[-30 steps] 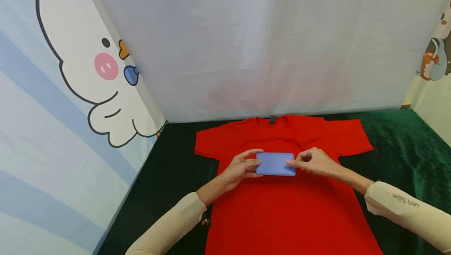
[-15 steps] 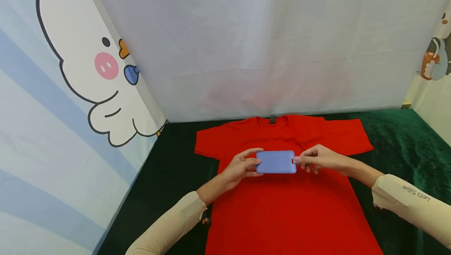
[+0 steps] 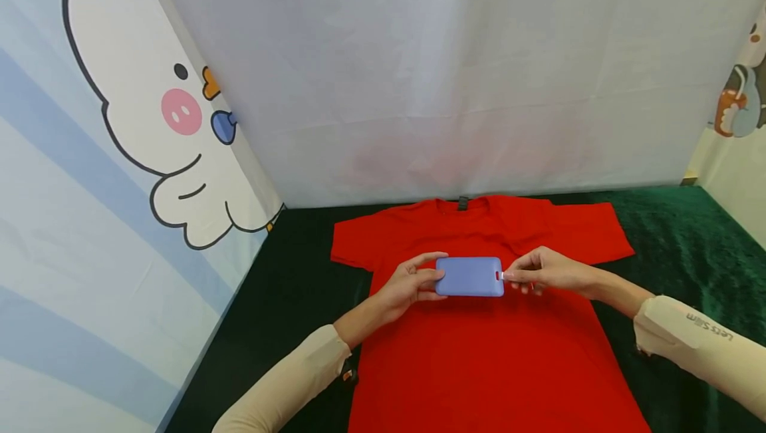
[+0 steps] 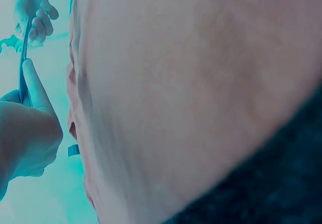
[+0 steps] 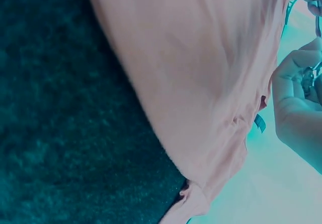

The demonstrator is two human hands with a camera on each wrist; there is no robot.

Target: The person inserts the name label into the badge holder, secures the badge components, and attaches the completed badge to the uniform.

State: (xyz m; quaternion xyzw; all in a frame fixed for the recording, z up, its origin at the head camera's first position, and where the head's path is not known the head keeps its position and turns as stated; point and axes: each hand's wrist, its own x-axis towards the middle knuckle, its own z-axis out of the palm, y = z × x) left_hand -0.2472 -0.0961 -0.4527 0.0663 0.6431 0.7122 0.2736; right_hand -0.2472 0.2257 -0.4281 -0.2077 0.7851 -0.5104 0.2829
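Note:
A blue card holder is held level above a red T-shirt in the head view, its small slot at the right end. My left hand grips the holder's left end, thumb on the front face. At the slot, my right hand pinches a small pale strap between thumb and fingertips. The right wrist view shows a small shiny metal-like piece within the right hand's curled fingers; its kind is unclear. Seen edge-on in the left wrist view, the holder spans between both hands.
The T-shirt lies spread flat, its collar toward the back, on a dark green velvety cloth. A white curtain-like wall rises behind it. A cartoon-printed panel stands at the left.
My right hand has moved off the holder's right end, slightly rightward, uncovering the slot, and now pinches the pale strap there. My left hand keeps its grip on the holder.

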